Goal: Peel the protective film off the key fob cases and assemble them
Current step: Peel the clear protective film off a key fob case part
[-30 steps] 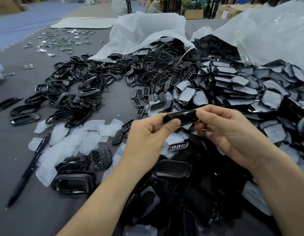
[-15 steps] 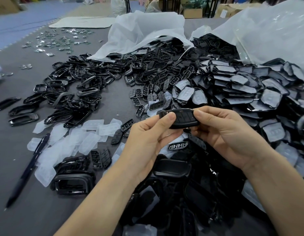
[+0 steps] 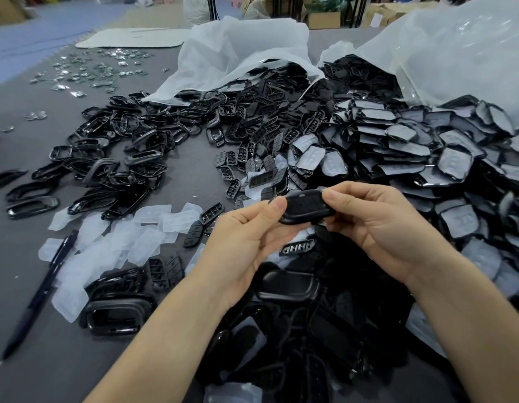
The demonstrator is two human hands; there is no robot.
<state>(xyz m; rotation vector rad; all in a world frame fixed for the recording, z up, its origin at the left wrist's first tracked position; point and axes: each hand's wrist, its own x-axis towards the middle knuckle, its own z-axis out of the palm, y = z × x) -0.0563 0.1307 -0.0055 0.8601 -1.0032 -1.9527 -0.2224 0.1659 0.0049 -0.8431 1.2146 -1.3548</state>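
1. At the far left a slim dark pen (image 3: pixel 40 292) lies on the grey tabletop (image 3: pixel 191 175), just beside a scatter of translucent white peeled film pieces (image 3: pixel 107 245)
2. Behind the film, glossy black oval frame rings (image 3: pixel 107 161) are strewn loosely across the tabletop
3. Towards the middle, small black button pads (image 3: pixel 252 158) spill from a crumpled white plastic bag (image 3: pixel 246 53)
4. The left hand (image 3: pixel 246 242) pinches the left end of a small black plastic key fob case (image 3: pixel 306 206), thumb on top and fingers curled beneath
5. The case is held in the air between both hands, its button face turned up towards the camera; no film shows on it
6. Under the hands lies a heap of plain black cases (image 3: pixel 287 285), likely finished ones
7. The right hand (image 3: pixel 380 225) pinches the case's right end, thumb pressed on its top edge, fingers wrapped behind
8. On the right, a large pile of black shells covered in greyish film (image 3: pixel 426 158) pours from a second clear plastic bag (image 3: pixel 456 53)
9. The step in hand looks like squeezing the parts of this case together or checking the fit
10. The next move probably calls for firm, even pressure along the seam, then setting the case on the near heap and taking a filmed shell from the right pile
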